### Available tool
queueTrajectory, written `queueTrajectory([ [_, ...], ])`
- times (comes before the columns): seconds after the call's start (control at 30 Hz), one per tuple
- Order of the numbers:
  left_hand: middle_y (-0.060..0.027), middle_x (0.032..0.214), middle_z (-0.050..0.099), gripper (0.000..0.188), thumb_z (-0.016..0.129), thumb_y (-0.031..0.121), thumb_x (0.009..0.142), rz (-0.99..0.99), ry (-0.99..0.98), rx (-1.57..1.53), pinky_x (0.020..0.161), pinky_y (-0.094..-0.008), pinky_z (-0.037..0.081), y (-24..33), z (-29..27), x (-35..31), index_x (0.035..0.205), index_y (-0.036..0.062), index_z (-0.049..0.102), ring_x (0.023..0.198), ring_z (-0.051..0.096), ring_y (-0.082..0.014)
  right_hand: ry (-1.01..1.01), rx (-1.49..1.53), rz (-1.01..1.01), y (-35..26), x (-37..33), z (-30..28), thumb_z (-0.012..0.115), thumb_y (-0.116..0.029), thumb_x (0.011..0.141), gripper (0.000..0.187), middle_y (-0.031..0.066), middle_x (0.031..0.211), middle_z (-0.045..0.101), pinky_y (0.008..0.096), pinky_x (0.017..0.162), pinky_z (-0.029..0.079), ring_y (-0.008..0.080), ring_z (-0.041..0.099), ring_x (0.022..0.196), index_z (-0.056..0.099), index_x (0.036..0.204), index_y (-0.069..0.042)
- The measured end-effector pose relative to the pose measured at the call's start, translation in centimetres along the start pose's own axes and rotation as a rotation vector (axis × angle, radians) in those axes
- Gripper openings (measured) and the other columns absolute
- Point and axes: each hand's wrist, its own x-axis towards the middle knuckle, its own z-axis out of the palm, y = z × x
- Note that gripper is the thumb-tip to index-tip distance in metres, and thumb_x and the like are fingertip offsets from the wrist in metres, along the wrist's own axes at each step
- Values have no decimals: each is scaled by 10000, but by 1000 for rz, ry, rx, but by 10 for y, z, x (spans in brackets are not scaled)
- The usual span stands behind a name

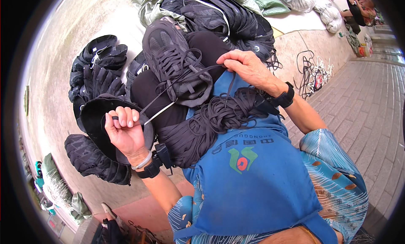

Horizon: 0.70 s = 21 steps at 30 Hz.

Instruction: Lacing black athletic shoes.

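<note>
A black sneaker [162, 41] with a mesh toe rests across my lap, its black laces running partly through the eyelets. My right hand [249, 69] pinches one length of black shoelace [206, 70] to the right of the shoe. Lower left, my left hand [124, 132] has its fingers curled in, with another dark lace leading from the shoe to it. A thin, straight white strip [160, 112] also stretches from that hand toward the shoe; its kind is unclear. A thick bundle of loose black laces [181, 138] lies over my blue apron [270, 176].
Black shoes [95, 71] are stacked at the left, and more shoes [211, 16] form a heap beyond my knees beside green sacking [265, 1]. An upturned black cap-like item [95, 117] sits by my left hand. Loose laces [314, 73] lie at right near the paving.
</note>
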Motion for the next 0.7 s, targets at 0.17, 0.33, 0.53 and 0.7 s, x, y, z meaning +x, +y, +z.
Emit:
queueTrajectory([
  [0.17, -16, 679, 414, 333, 390, 248, 994, 25, 38, 96, 669, -317, 364, 1, 0, 1, 690, 113, 412, 624, 388, -133, 346, -391, -454, -4, -8, -6, 597, -73, 778, 186, 91, 932, 594, 335, 767, 490, 286, 597, 880, 653, 955, -57],
  [0.33, -53, 817, 533, 102, 540, 129, 937, 53, 11, 340, 784, -350, 468, -8, 8, -5, 991, 45, 521, 729, 526, -149, -270, -518, -564, -7, -12, -13, 582, -15, 719, 243, 101, 978, 570, 369, 789, 470, 287, 555, 930, 643, 952, -46],
  [0.53, -102, 966, 655, 393, 591, 80, 902, -200, 11, 761, 748, -248, 514, -19, 33, -10, 1257, -27, 465, 698, 606, -112, -365, -775, -725, 7, -15, -10, 655, -126, 709, 176, 68, 869, 537, 356, 748, 453, 241, 525, 822, 641, 874, -67],
  [0.7, -110, 943, 667, 338, 583, 101, 911, -353, -71, 934, 674, -208, 480, -17, 31, -5, 1208, -32, 494, 680, 605, -94, -345, -760, -704, -1, -9, -11, 624, -124, 773, 118, 67, 847, 550, 346, 742, 456, 245, 544, 823, 633, 865, -52],
])
